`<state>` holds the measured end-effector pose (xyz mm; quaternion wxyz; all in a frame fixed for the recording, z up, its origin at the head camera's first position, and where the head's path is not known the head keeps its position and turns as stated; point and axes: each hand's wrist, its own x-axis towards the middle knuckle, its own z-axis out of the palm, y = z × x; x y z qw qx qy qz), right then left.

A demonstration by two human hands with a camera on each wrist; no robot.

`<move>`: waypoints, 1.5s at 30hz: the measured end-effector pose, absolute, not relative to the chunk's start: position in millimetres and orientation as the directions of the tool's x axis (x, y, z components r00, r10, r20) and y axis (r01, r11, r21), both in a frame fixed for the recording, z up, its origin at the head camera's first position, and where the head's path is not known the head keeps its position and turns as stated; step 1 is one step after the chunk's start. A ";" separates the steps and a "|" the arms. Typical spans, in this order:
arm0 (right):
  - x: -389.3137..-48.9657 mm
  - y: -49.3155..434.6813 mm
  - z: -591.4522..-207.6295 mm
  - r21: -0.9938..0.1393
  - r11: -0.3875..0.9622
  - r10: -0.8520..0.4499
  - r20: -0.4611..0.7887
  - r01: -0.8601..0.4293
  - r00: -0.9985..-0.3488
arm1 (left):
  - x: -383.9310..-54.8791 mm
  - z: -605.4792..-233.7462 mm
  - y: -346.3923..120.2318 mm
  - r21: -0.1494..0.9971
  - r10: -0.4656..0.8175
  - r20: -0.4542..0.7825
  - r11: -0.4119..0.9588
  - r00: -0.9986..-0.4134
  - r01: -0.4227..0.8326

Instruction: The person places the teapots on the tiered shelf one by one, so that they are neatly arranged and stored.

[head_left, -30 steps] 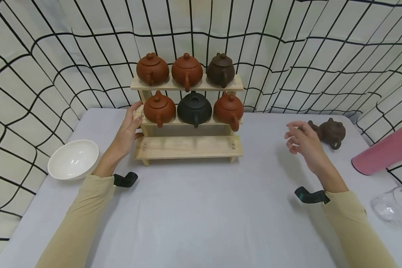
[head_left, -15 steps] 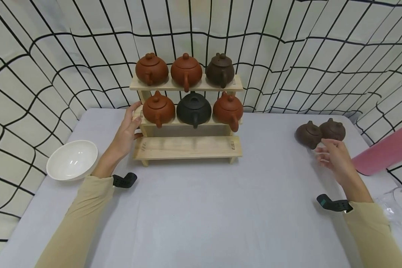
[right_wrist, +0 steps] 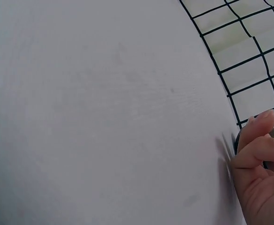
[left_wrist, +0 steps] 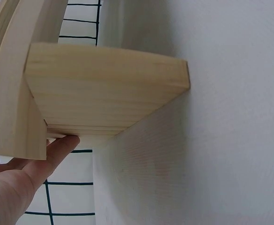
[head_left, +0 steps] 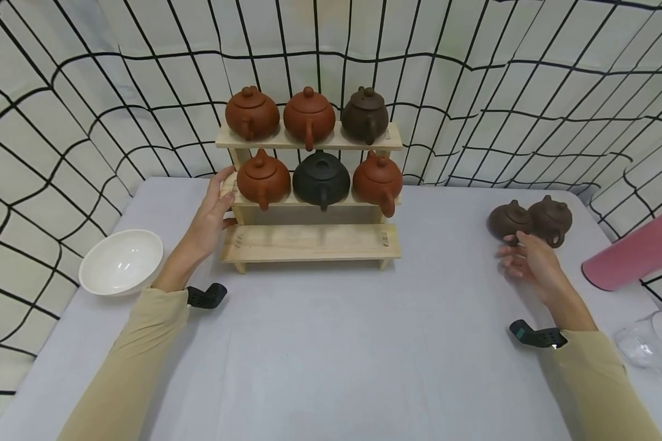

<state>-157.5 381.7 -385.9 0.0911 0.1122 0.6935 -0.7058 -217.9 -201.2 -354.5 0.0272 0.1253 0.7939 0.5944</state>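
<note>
My left hand [head_left: 203,220] grips the left end of a tiered wooden display rack [head_left: 311,242], its thumb in front of the upright and a finger on the lower side. In the left wrist view the fingers [left_wrist: 48,161] lie against the rack's edge [left_wrist: 113,70]. My right hand [head_left: 532,266] is at the near side of a dark brown teapot [head_left: 509,219], thumb and forefinger at its handle. The right wrist view shows curled fingers [right_wrist: 258,152] with something dark behind them. A second brown teapot [head_left: 551,215] stands beside the first, to its right.
Several teapots, including a black one [head_left: 321,177] and a reddish one [head_left: 308,115], stand on the rack's upper two tiers. A white bowl [head_left: 121,262] is at left. A pink cylinder [head_left: 637,248] and a clear glass [head_left: 648,342] are at right. Black grid mesh [head_left: 458,64] surrounds the table.
My right hand has moved right and nearer, then slightly left to the brown teapot's handle. The left hand has stayed on the rack.
</note>
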 end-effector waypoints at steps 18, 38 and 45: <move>-164.1 372.8 -386.0 -0.912 -0.289 0.043 -0.318 0.293 -0.947 | -218.8 -354.7 -202.5 0.954 0.237 0.100 0.254 -0.966 0.161; -143.4 265.1 -292.1 -0.980 -0.195 -0.146 0.079 -0.049 -0.986 | -219.5 -355.0 -202.0 0.957 0.235 0.096 0.245 -0.967 0.155; -124.3 205.1 -254.9 -0.988 -0.147 -0.325 0.093 -0.047 -0.941 | -218.1 -354.4 -201.6 0.955 0.233 0.101 0.249 -0.967 0.160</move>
